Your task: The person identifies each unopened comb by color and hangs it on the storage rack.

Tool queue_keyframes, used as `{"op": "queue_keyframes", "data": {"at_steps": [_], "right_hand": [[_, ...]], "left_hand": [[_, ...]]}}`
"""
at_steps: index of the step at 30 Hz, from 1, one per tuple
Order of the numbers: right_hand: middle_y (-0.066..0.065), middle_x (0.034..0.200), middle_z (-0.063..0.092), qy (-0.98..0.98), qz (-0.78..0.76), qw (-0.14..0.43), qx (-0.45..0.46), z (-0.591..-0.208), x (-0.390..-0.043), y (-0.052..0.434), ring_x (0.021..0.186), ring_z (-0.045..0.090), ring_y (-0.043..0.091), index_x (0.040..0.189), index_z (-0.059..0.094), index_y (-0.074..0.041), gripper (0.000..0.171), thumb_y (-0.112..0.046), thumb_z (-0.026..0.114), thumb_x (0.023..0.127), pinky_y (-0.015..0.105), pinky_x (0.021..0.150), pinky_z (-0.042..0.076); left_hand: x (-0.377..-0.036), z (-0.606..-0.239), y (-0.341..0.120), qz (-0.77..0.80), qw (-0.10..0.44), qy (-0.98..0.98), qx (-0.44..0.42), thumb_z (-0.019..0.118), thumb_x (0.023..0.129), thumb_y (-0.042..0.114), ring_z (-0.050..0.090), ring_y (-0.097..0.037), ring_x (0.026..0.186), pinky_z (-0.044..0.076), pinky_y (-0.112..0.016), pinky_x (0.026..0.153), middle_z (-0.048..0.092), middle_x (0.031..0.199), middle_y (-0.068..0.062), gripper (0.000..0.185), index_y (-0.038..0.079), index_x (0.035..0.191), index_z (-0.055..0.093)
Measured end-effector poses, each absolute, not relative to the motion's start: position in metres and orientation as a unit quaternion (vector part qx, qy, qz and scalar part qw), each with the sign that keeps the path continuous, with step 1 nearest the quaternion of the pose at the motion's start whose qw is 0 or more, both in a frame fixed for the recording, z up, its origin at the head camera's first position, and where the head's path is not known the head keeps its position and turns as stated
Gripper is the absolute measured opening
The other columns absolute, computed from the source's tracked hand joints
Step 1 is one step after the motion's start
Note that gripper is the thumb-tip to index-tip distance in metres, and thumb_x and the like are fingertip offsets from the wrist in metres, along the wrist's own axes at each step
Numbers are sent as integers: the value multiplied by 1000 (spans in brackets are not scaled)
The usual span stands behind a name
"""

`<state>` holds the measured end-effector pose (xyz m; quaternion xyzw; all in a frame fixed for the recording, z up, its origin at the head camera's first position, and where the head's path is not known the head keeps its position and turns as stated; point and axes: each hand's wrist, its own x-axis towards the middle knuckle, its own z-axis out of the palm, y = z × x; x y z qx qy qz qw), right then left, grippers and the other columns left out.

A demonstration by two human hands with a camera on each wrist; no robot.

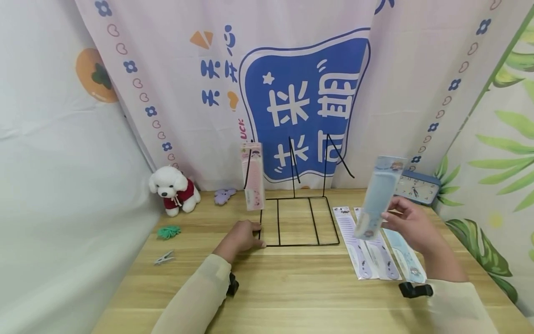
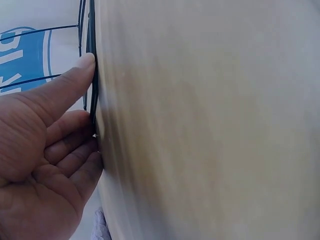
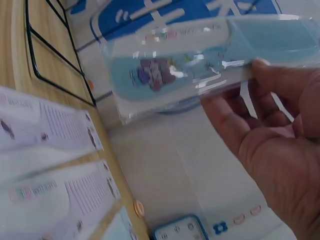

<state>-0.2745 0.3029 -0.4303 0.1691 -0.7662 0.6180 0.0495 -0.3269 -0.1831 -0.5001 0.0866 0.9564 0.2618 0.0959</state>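
My right hand (image 1: 410,225) pinches a pale blue comb in a clear packet (image 1: 380,190) by its edge, holding it raised and tilted above the table. In the right wrist view the thumb lies on the front of the packet, the fingers behind. At the left side of the black wire display rack (image 1: 300,245), my left hand (image 1: 242,241) grips the base wire between thumb and fingers. Pink packets (image 1: 254,181) hang on the rack's left hook; its other two hooks are bare. Purple packaged combs (image 1: 354,243) and a blue packet (image 1: 406,255) lie under and beside the raised one.
A white plush dog (image 1: 175,188) in red sits at the back left, with a purple figure (image 1: 224,195) near it. A green scrunchie (image 1: 168,232) and a grey clip (image 1: 164,258) lie further forward. A blue clock (image 1: 419,187) stands at the back right, before the curtain (image 1: 200,139).
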Motion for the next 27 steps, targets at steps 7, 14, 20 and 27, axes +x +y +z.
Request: {"op": "queue_keyframes", "data": {"at_steps": [7, 14, 20, 27], "right_hand": [[-4, 116, 73, -780, 580, -6, 235, -423, -272, 258, 108, 75, 8, 118, 59, 9, 15, 2, 65, 107, 31, 89, 68], [20, 118, 69, -787, 551, -74, 268, -429, -283, 207, 107, 74, 23, 108, 62, 5, 8, -1, 67, 105, 38, 90, 68], [21, 122, 70, -791, 541, -120, 261, -432, -289, 179, 113, 71, 29, 114, 65, -1, 9, -6, 67, 107, 41, 91, 69], [20, 124, 69, -792, 548, -118, 244, -432, -292, 169, 113, 71, 29, 113, 64, -2, 6, -4, 66, 108, 56, 93, 67]], "left_hand": [[-327, -499, -182, 261, 103, 956, 84, 91, 92, 31, 46, -36, 158, 38, -51, 131, 57, 164, -8, 69, 9, 152, 65], [-328, -499, -182, 257, 104, 957, 85, 91, 92, 31, 45, -36, 158, 38, -51, 131, 57, 164, -7, 68, 9, 151, 66], [-328, -499, -180, 260, 107, 956, 81, 91, 92, 31, 45, -35, 158, 38, -51, 131, 57, 164, -7, 69, 10, 152, 65], [-328, -497, -181, 258, 109, 957, 78, 90, 92, 31, 45, -35, 158, 38, -51, 131, 56, 165, -6, 70, 10, 153, 64]]}}
